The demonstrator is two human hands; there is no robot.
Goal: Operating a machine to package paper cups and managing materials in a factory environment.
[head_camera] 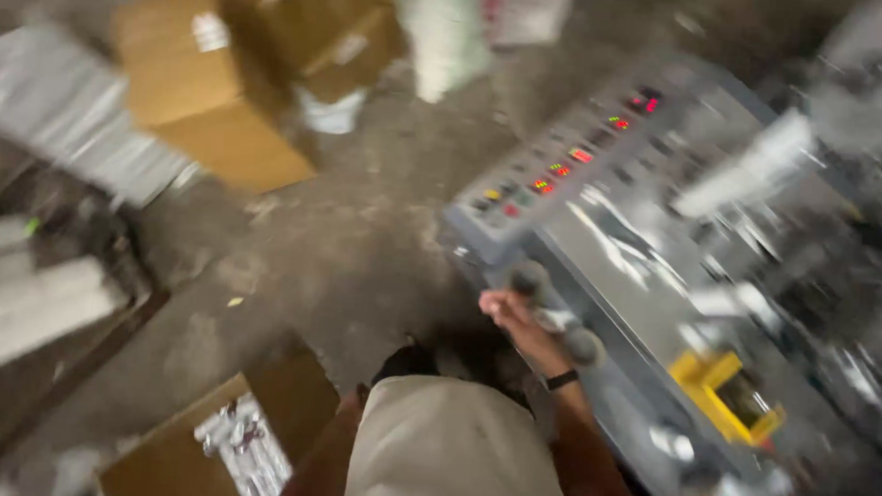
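Your right hand [506,305] is closed around the grey lever handle [531,280] at the near edge of the metal machine [658,277]. It looks rigid and smooth, so keep gripping the knob. Your left hand is hidden behind your apron; its state can't be told. Beyond, cardboard boxes [210,89] sit on the floor.

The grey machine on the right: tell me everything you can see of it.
The grey machine looks like painted metal and runs diagonally across the right side, standing on the concrete floor. Its sloped control panel carries rows of red, green and yellow lights. A grey handle with rounded knob ends juts from its near edge; the right hand grips it. A yellow bracket sits lower down. Motion blur hides finer parts.
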